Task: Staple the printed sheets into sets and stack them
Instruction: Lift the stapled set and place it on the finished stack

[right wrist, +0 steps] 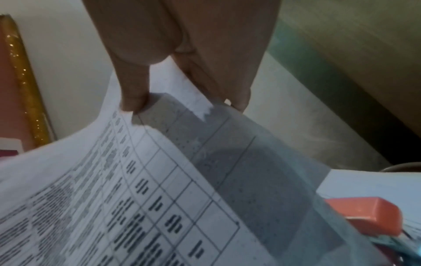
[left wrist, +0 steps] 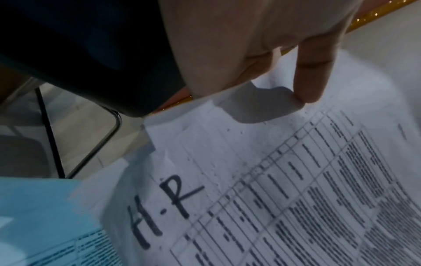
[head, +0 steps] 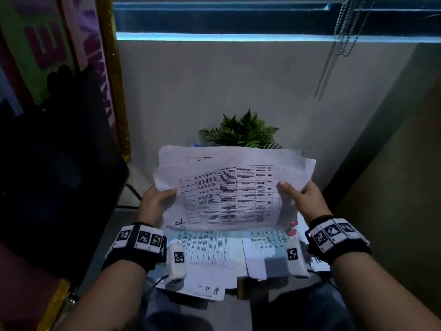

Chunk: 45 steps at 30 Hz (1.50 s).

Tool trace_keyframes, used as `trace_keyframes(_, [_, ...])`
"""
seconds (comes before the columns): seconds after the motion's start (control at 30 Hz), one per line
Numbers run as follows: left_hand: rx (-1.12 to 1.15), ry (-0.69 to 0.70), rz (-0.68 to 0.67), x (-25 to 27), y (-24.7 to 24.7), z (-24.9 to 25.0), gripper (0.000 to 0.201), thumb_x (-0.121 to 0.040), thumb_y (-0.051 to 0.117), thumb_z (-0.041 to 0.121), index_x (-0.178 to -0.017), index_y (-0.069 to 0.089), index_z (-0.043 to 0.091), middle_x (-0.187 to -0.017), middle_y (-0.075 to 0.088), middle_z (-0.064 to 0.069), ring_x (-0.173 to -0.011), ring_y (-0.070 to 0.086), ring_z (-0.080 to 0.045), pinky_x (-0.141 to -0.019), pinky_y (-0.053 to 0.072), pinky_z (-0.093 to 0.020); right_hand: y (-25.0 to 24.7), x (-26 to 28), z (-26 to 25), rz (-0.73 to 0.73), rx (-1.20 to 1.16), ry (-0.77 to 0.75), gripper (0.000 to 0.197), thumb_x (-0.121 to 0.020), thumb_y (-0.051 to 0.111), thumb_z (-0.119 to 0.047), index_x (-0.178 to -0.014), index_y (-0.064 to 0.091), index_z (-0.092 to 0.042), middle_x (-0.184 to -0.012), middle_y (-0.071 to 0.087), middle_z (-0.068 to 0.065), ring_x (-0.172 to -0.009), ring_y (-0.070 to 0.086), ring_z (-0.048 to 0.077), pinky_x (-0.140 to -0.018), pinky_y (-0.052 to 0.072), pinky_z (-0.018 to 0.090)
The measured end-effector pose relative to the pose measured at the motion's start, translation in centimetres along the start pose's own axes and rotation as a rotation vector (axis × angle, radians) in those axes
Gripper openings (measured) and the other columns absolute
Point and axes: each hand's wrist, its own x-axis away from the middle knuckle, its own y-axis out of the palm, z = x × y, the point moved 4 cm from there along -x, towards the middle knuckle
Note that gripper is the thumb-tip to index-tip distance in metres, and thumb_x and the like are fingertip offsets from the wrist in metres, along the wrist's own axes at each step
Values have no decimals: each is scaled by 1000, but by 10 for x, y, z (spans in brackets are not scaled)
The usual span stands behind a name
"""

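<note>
I hold a bundle of printed sheets (head: 229, 187) up in the air, tables of text on the top page and "H.P" handwritten in its near left corner (left wrist: 168, 203). My left hand (head: 157, 199) pinches the left edge, thumb (left wrist: 312, 77) on top. My right hand (head: 298, 194) pinches the right edge, its thumb (right wrist: 134, 90) pressing the top page and fingers beneath. The sheets (right wrist: 127, 198) sag and curl between the hands. More printed sheets (head: 210, 252) lie spread on the table below. A red stapler (right wrist: 369, 214) sits on those papers under my right wrist, partly seen in the head view (head: 292, 229).
A green fern-like plant (head: 241, 132) stands behind the raised sheets against the grey wall. A dark chair (head: 55, 168) is at the left, with a gold-edged banner (head: 112, 75) behind it. Blind cords (head: 343, 32) hang at the upper right. An olive wall (head: 393, 175) closes the right side.
</note>
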Motion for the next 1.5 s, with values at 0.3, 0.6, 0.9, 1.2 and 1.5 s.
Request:
trace_keyframes(0.3, [-258,115,95,0,-9,-28,19,-88,61,1,-106,59,6,-103,65,-9,-84,63,-19,-61,51,-14,0,9,23,191,162,-44,8,-81,70,-8,-77,65,-11,-80,69,12,-71,62,15,-61,48,18])
trace_keyframes(0.6, [-295,147,257,-8,-13,-28,25,-97,49,20,-117,56,6,-106,64,-10,-93,62,-21,-83,48,-30,14,12,15,-46,344,-52,15,-98,46,-24,-113,51,-23,-97,64,-6,-94,59,11,-85,42,27])
trace_keyframes(0.9, [-29,126,114,-11,-4,-9,17,-95,50,7,-110,57,12,-106,68,-12,-95,66,-25,-77,56,-33,6,12,10,150,42,-103,18,-96,49,-10,-102,65,-14,-91,67,-5,-81,64,1,-79,50,18])
trace_keyframes(1.2, [-376,155,143,-21,-12,-24,12,-90,61,12,-99,60,19,-100,67,-9,-99,64,-32,-90,51,-47,11,0,31,176,189,20,8,-86,66,-15,-90,61,-20,-82,63,-1,-75,63,18,-65,53,31])
trace_keyframes(1.5, [-475,64,233,-41,-19,-41,15,-91,60,18,-100,60,6,-96,66,-11,-92,64,-27,-78,46,-31,6,-25,47,277,331,22,24,-75,74,-24,-76,55,-9,-73,60,8,-71,58,28,-66,51,31])
